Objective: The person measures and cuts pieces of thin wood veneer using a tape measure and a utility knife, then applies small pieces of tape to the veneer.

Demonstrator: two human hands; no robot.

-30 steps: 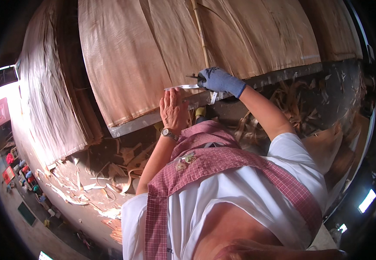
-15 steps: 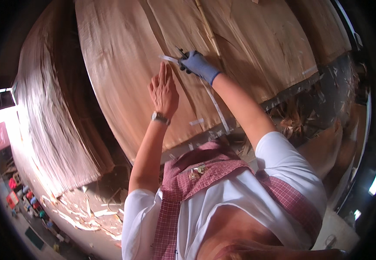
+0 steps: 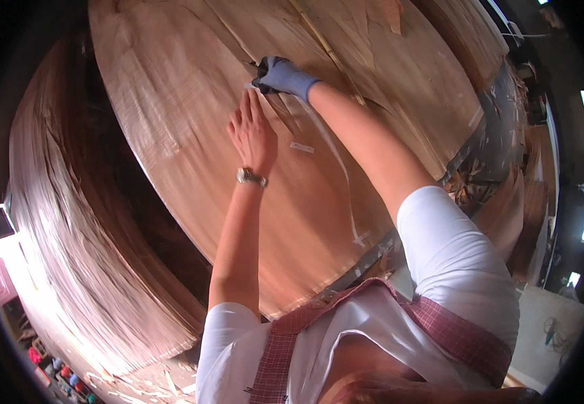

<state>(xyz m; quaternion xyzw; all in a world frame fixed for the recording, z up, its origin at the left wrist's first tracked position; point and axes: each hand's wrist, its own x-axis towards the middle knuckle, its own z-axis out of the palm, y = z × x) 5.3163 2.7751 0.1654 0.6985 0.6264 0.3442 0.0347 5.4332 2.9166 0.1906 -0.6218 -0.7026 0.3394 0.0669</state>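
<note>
A large brown wood veneer sheet (image 3: pixel 191 148) lies in front of me. My left hand (image 3: pixel 254 137) is bare, with its fingers stretched out over the sheet and the fingertips at a short white tape end (image 3: pixel 250 86). Beside them my right hand (image 3: pixel 276 75), in a blue glove with dark fingers, is closed on the white tape strip (image 3: pixel 338 161), whose long tail runs toward the near edge. A thin dark pointed thing (image 3: pixel 249 63) juts from the gloved fingers; its kind is hidden. A dark split (image 3: pixel 238 40) in the veneer leads to the gloved hand.
A short white tape piece (image 3: pixel 302 147) sticks to the sheet. A narrow yellowish strip (image 3: pixel 315 34) lies along the far part. To the left stands another veneer stack (image 3: pixel 70 236), across a dark gap. Torn veneer scraps (image 3: pixel 464 185) lie off the right edge.
My gloved hand has shifted left and slightly farther away, close to the left fingertips. Less of the tape end shows. The whole view has turned, with more of the near sheet showing.
</note>
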